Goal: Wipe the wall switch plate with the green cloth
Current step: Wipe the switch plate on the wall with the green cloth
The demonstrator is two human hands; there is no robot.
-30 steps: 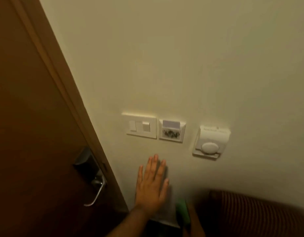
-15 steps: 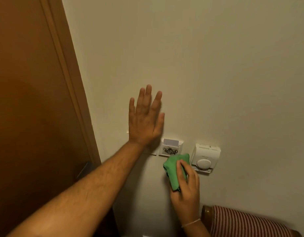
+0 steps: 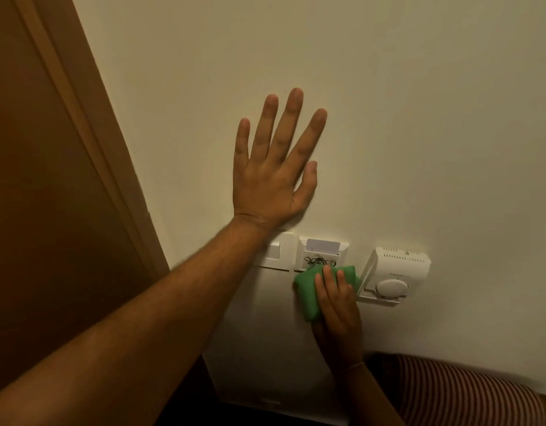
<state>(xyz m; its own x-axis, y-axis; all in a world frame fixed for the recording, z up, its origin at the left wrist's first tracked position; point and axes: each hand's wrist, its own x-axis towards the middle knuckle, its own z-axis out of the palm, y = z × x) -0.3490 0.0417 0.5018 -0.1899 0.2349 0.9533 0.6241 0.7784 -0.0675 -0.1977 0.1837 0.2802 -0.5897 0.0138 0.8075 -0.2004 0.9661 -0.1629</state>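
The white wall switch plate (image 3: pixel 278 255) sits on the cream wall, its left part hidden behind my left forearm. My left hand (image 3: pixel 274 167) lies flat on the wall just above it, fingers spread, holding nothing. My right hand (image 3: pixel 336 299) presses a folded green cloth (image 3: pixel 308 290) against the wall just below the key-card holder (image 3: pixel 322 253), right of the switch plate. The cloth's top edge touches the holder's lower edge.
A white thermostat with a round dial (image 3: pixel 391 276) is mounted right of the cloth. A brown wooden door and frame (image 3: pixel 65 179) fill the left side. A red-and-white striped cushion (image 3: pixel 468 392) sits at the lower right.
My left hand rose from below the switches to flat on the wall above them. My right hand came up with the green cloth and now presses it under the card holder.
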